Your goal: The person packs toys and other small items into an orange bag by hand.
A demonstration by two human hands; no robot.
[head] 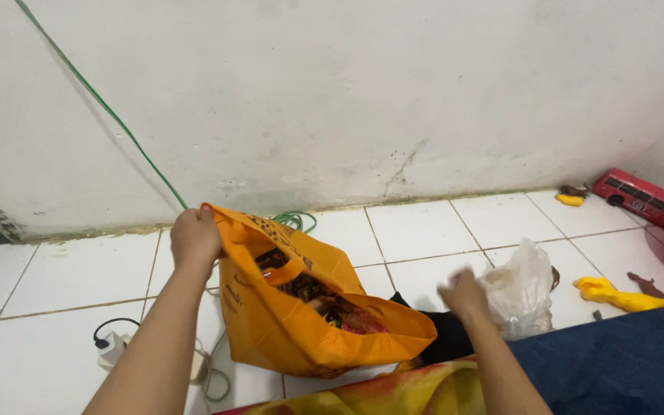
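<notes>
From my remote seat, the biggest thing I see is the white wall point(347, 92), with a green cable point(109, 115) running down it to the white tiled floor point(63, 269). In the lower right corner lies a dark blue cloth point(624, 361), and beside it, along the bottom edge, a yellow and red fabric point(393, 392).

On the floor in the middle sits the orange tote bag point(301, 323), open at the top and full of small mixed items I cannot make out. My left hand point(195, 237) is clenched on the bag's upper left rim, holding it up. My right hand point(464, 295) hovers just right of the bag, blurred; I cannot tell whether it is closed or loose, and it seems to hold nothing.

Just beyond that hand rests a crumpled clear plastic bag point(522, 286). Farther right are a red toy bus point(639, 197) against the wall and a yellow toy point(615, 295) on the tiles. Left of the tote lies a white plug adapter point(114, 346) with a black cord.
</notes>
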